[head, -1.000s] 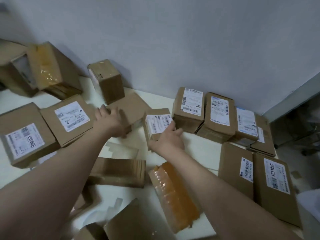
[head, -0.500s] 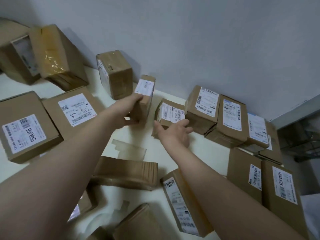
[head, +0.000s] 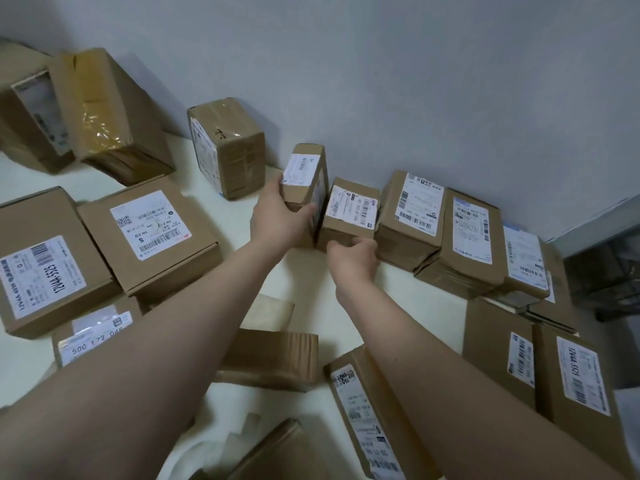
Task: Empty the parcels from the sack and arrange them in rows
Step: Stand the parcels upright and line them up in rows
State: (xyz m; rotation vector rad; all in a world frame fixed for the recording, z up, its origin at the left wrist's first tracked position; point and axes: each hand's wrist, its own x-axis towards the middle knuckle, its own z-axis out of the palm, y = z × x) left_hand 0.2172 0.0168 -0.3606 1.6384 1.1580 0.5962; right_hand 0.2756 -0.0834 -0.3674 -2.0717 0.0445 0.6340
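Note:
My left hand grips a narrow brown parcel stood on end by the wall. Directly to its right, a small labelled parcel leans in the row, and my right hand holds its front lower edge with curled fingers. The row of leaning labelled parcels runs on to the right along the wall. No sack is in view.
Larger boxes lie at the left, and a taped box stands against the wall. Loose parcels lie under my forearms on the white surface. Two flat parcels sit at the right, beside the surface's right edge.
My left hand brought the narrow parcel right and stood it against the row. My right hand pushed the small parcel back toward the wall. The camera moved forward.

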